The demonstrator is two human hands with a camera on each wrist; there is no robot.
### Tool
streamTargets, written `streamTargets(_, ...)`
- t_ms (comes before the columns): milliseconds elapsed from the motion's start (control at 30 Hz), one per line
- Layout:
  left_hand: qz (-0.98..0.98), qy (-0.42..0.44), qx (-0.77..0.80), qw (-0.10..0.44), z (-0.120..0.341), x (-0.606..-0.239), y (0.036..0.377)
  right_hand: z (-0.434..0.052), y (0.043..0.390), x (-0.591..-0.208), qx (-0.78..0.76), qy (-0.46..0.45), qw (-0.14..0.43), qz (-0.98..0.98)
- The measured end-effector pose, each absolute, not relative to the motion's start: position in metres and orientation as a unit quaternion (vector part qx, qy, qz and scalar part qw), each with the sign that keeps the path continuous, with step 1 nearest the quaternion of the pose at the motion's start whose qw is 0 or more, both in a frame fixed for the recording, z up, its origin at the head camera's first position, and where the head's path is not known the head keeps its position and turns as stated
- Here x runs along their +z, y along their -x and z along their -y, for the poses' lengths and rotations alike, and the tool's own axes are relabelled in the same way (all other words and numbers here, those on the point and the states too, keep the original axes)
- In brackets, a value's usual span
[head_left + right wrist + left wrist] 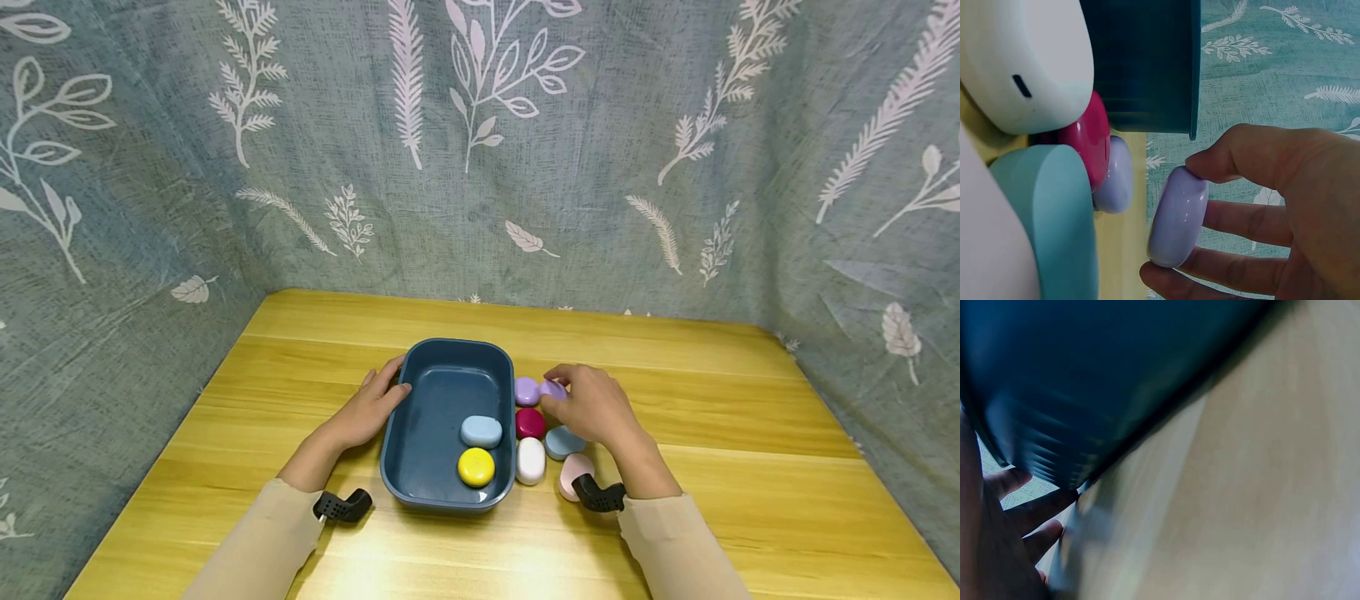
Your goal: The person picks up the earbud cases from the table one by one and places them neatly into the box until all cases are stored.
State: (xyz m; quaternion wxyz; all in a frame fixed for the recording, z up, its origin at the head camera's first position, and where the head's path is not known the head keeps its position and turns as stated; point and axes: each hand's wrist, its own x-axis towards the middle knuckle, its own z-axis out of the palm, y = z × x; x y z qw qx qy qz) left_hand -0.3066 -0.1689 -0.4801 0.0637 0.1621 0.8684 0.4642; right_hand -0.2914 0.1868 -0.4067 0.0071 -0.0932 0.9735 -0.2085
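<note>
Right hand point(592, 408) pinches a lilac case point(1177, 215) between thumb and fingertips, lifted just off the table point(712, 400) at the far end of the cluster, right of the dark blue tray point(442, 500). The thumb bears on one rounded end and curled fingers on the other; the grip spans the long axis.

Handling, as a judgement: the case is probably a light, hollow plastic shell, stiff under the fingers. The gloss suggests it is slippery, so a pinch across its flat faces, or end to end as here, should hold better than one on the curved rim. It is likely not fragile, though it may have a hinge that could pop open if squeezed hard.

Appearance: a smooth pebble-like oval, pale lilac and shiny; no markings are visible.

Left hand point(371, 408) lies against the near-left outer wall of the tray, fingers point(1035, 509) fairly straight along it, thumb on the rim.

Inside the tray: a light blue case point(481, 431) and a yellow case point(476, 467). Beside the tray lie a second lilac case point(527, 390), a magenta case point(530, 423), a white case point(530, 460), a teal case point(558, 443) and a pink case point(573, 473).
</note>
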Motion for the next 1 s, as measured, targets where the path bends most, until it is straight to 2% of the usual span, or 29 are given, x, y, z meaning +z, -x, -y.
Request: streamTargets(1000,-0.868,-0.165,0.464,0.062,0.169,-0.478,0.307,-0.177,0.283,-0.394,-0.243,0.130,-0.028,-0.961)
